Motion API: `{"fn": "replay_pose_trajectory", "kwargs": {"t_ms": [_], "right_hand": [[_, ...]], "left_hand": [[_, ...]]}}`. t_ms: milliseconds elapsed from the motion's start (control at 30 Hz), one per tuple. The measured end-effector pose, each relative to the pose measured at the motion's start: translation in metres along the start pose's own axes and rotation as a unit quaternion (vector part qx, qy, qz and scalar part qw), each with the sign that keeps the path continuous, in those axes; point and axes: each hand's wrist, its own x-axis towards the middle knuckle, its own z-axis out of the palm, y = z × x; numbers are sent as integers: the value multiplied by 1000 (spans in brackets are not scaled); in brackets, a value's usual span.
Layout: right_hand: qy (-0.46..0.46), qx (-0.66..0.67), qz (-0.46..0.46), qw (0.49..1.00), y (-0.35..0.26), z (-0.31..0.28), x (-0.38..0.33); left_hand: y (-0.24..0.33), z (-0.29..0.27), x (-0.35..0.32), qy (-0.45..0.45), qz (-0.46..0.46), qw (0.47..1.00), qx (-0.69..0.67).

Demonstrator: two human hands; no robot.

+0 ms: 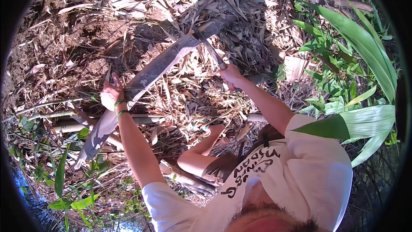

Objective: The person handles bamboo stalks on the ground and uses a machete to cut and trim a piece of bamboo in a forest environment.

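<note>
1. left hand, fingers wrapped around the long grey bamboo stalk, which slants over the leaf litter
2. right hand, fingers clenched on the machete, blade resting across the stalk's upper part

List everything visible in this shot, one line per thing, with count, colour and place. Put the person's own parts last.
Bamboo pole: one, mottled grey, running diagonally from lower left to upper centre, steadied by the left hand.
Long blade: one, dark, crossing the pole near upper centre, gripped by the right hand.
Thin pale stalks: several, light tan, lying on the ground at left.
Dry leaf litter: many, straw-coloured, covering the ground.
Bare soil: one patch, brown, upper left.
Broad green leaves: several, bright green, right edge.
Wristbands: two, green, on the left wrist.
T-shirt: one, white with dark print, bottom right.
Left hand: on the pole.
Right hand: closed on the blade's handle.
Bare leg: bent, lower centre.
</note>
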Motion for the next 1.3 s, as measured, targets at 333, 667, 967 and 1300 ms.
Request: {"fn": "replay_pose_trajectory", "kwargs": {"t_ms": [333,667,967,1300], "right_hand": [[166,-226,-49,959,92,-179,-150],[241,-219,-67,943,111,-250,-212],[181,-412,-149,880,83,-244,-222],[143,-213,-95,962,42,-164,-163]], "left_hand": [[66,-47,30,-68,184,969,152],[126,16,-2,-384,94,918,20],[140,-48,-43,-372,58,926,-7],[128,-56,-98,-124,275,948,97]]}}
